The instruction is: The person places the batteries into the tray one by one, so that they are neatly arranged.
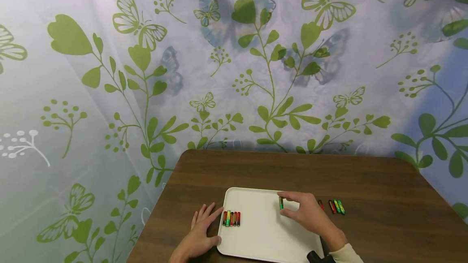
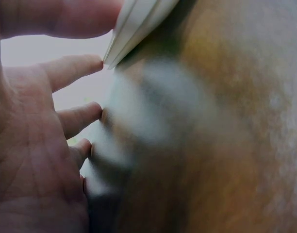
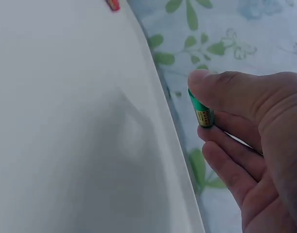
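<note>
R hand (image 1: 307, 212) w/ 1 green battery (image 1: 281, 203) over white tray (image 1: 259, 240); L hand (image 1: 201, 232) at tray's L rim.
R hand: thumb + fingertip pinch battery, clear of tray surface, R of tray's middle. L hand: fingers spread, nothing gripped, thumb + index touching rim. Row of 5 batteries (image 1: 232, 219), red & green, side by side in tray near L rim. Loose batteries (image 1: 336, 206) on brown table (image 1: 395, 230), just R of tray. Leaf-print curtain (image 1: 226, 80) behind.

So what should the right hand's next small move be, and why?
Probably carry the pinched battery leftward and lower it beside the row of batteries: the right hand holds it above the tray where that row lies, while the left hand touches the tray's edge.
</note>
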A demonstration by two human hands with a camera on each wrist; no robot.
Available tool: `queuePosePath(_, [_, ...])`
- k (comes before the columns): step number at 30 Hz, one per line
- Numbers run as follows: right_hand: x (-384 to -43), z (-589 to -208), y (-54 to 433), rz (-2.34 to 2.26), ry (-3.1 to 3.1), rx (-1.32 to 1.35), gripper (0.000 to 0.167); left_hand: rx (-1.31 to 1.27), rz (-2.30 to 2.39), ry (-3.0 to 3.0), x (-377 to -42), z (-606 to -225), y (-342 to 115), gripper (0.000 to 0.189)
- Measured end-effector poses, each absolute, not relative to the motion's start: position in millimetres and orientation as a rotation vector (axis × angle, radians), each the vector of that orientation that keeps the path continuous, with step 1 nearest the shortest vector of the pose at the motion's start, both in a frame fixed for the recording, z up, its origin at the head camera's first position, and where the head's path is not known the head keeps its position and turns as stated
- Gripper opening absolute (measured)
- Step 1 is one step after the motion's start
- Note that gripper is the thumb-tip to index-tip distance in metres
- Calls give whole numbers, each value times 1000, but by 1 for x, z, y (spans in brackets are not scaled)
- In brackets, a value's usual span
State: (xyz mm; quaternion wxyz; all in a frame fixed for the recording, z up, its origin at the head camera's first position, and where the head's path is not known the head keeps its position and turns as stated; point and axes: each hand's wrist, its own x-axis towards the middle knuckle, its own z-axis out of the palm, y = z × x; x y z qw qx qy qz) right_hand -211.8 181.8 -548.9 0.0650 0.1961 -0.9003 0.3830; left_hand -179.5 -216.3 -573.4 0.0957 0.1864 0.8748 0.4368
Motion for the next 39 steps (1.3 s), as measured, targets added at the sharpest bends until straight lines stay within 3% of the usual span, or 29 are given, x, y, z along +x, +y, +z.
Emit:
queuePosePath(15, [-230,-562,77,1306,-2610,691,46,584,1273,2604,-201,-572,-223,91])
queuePosePath(39, [-248,-577,33,1063,-2644,793,49,617,1226,2588,-235,-568,-237,90])
